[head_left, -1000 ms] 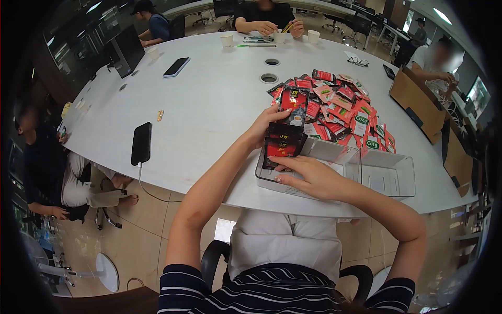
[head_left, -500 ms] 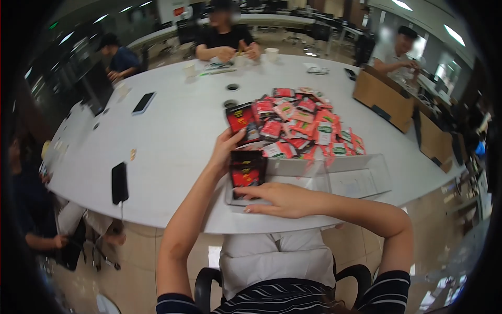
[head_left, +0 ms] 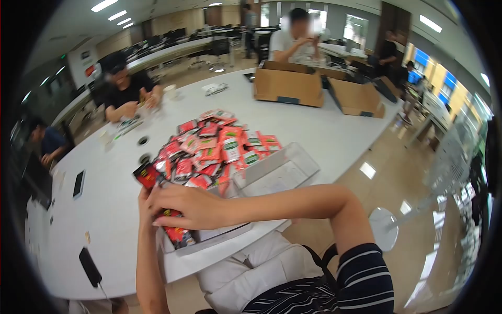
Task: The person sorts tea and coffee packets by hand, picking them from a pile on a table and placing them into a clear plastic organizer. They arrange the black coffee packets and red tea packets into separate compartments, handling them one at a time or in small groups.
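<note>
The left grip [head_left: 145, 198] is closed on a black-and-red sachet [head_left: 147, 175], which sticks up past its fingers; much of this grip is hidden behind the right. The right grip [head_left: 191, 205] lies across it, palm down with bent fingers, the fingertips at the sachets; whether it has hold of any, I cannot tell. Just below the right grip, more black-and-red packets [head_left: 179, 235] sit in the left end of a clear container [head_left: 209, 244], partly covered by the fingers.

Beyond the right grip and to its right, a second clear box [head_left: 305, 155] sits beside the first on the white surface [head_left: 345, 152]. Directly beyond both grips spreads a heap of pink and red sachets [head_left: 209, 146], some with green labels. Farther past the heap are 2 open cardboard boxes [head_left: 288, 88], well apart from the grips.

To the left of the left grip lie 2 phones: the nearer phone [head_left: 90, 267] with a cable attached, the farther phone [head_left: 79, 183] alone. Ahead and left of the grips, 2 paper cups [head_left: 171, 92] stand near a seated person [head_left: 125, 91].
</note>
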{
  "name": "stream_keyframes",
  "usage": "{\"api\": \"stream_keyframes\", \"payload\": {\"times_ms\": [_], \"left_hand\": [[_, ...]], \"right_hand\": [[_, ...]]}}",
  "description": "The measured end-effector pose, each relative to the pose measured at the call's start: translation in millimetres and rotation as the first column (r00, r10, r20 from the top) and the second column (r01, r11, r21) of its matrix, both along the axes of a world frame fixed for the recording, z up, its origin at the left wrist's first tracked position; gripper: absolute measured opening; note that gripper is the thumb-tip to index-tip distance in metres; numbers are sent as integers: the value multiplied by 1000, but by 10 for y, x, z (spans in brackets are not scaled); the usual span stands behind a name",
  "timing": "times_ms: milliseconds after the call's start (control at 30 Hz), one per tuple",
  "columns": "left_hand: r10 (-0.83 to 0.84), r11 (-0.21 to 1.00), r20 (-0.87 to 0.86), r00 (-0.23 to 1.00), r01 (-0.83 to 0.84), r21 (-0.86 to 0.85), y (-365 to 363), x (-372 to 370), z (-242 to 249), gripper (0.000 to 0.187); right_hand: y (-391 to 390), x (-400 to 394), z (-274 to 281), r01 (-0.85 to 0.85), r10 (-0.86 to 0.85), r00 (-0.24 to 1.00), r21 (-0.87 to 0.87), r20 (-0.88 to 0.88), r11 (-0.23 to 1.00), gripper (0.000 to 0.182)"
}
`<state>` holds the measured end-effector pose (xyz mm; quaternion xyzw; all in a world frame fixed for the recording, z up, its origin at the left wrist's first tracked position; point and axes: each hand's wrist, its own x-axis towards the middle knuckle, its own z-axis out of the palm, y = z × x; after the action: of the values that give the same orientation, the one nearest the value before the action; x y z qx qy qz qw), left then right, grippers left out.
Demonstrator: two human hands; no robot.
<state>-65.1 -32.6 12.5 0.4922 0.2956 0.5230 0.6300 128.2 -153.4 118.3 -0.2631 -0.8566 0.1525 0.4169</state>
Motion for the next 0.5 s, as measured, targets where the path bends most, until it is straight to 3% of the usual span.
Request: {"api": "stream_keyframes", "payload": {"times_ms": [33, 67, 100, 133, 167, 233, 267, 367, 400, 500], "left_hand": [[-14, 999, 72, 997, 16, -29, -9, 44, -9, 26], [0, 1000, 33, 999, 0, -7, -122, 130, 146, 26], [23, 1000, -4, 1000, -23, 16, -234, 191, 263, 26], [-31, 998, 6, 999, 31, 47, 69, -84, -137, 26], [-51, 998, -4, 999, 51, 39, 43, -35, -98, 28], [-86, 996, -28, 996, 87, 24, -38, 10, 41, 30], [-91, 994, -79, 993, 96, 60, -16, -11, 5, 32], [-134, 990, -101, 986, 138, 35, -82, 30, 82, 34], [-131, 990, -101, 986, 136, 38, -75, 21, 66, 40], [-216, 976, 92, 972, 218, -12, -8, -36, 2, 45]], "right_hand": [[152, -7, -17, 27, -22, 999, 154, -37, 988, 32], [192, -14, 54, 139, -106, 984, 246, -144, 959, 40], [276, -34, 53, 232, -185, 964, 268, -189, 935, 42], [375, -62, 24, 318, -255, 937, 286, -238, 904, 45], [467, -78, -2, 400, -317, 903, 299, -288, 867, 47], [613, -43, -37, 308, -318, 942, -105, -103, 946, 44], [685, -28, -56, 266, -286, 958, -315, -19, 911, 43], [933, -62, -208, 388, -370, 918, -121, 144, 914, 35], [941, -56, -247, 368, -367, 929, 7, -38, 930, 21], [608, 85, 55, 335, -309, 925, 91, -221, 938, 18]]}}
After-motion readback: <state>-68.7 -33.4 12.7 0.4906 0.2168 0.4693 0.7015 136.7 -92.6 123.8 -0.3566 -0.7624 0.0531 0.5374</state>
